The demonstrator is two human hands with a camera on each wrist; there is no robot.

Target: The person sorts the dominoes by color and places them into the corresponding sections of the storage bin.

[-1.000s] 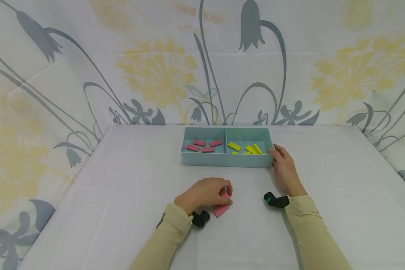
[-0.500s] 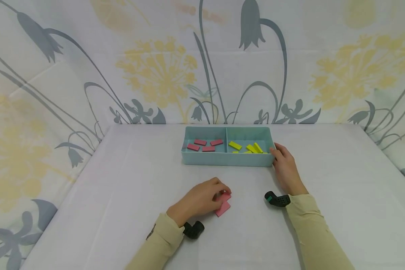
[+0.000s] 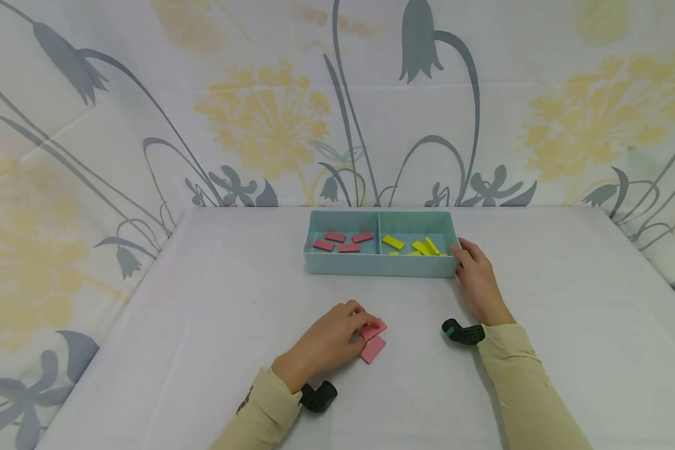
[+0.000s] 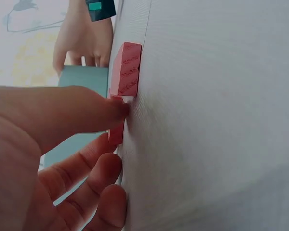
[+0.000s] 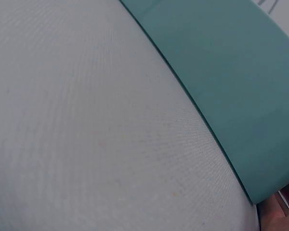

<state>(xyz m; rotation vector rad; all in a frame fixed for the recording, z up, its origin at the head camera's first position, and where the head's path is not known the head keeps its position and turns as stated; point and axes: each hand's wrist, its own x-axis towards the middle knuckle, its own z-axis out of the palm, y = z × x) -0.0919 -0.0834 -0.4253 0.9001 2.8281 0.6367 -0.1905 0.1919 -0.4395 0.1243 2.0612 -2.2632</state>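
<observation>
Two flat pink blocks lie on the white cloth in the head view, a nearer one and a farther one whose edges meet. My left hand pinches the farther block between thumb and index finger. In the left wrist view the thumb is at one end of that block, and the nearer block stands out beside it. At the back, my right hand grips the right end of a teal two-compartment box, thumb over its rim; its other fingers are mostly hidden.
Several pink blocks lie in the box's left compartment and several yellow blocks in its right one. Behind the box rises a flowered cloth backdrop. Black wrist cameras stick out inward from both sleeves.
My left hand has shifted left and toward me, moving off the nearer block and uncovering more of both pink blocks. The right hand keeps its grip on the box.
</observation>
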